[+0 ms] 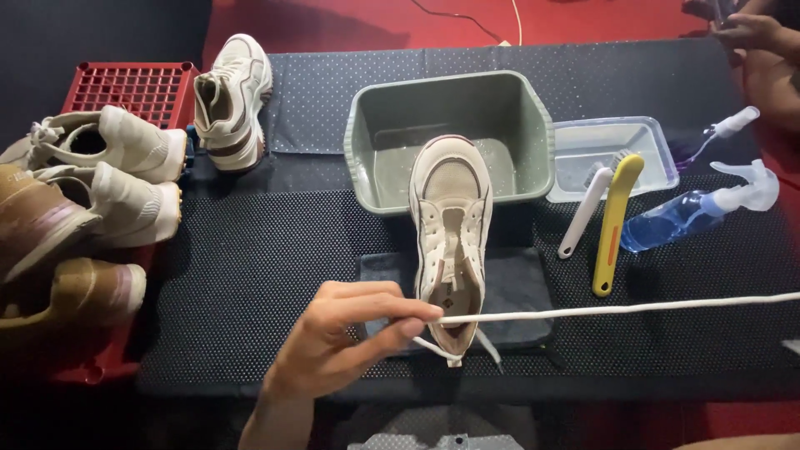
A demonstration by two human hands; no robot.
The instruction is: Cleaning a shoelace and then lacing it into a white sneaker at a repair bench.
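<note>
Head camera looks down on the bench [250,275], which is covered by a dark, finely dotted non-slip mat, with red floor beyond its far edge. At the far middle stands a grey-green plastic tub [367,150], rectangular with rounded corners and a rolled rim; the toe of a beige mesh sneaker [450,225] rests over its near wall, while the heel lies on a dark folded cloth [517,283] on the mat. To the left, a red plastic crate [133,87] with a grid face sits behind a pile of cream and tan sneakers [92,192], and one more sneaker [235,100] stands on its toe beside it. Right of the tub is a shallow clear plastic tray [650,150] holding the heads of a white-handled brush [583,212] and a yellow-handled brush [615,221], whose handles slope out onto the mat. Further right lie two clear spray bottles [692,212] of blue liquid with white trigger heads. The left hand [342,337] is closed in a pinch, thumb and fingertips gripping a white shoelace [617,310] just at the sneaker's heel; the lace runs taut to the right edge. The right hand is out of view. Another person's hands [742,29] show at the far right corner.
</note>
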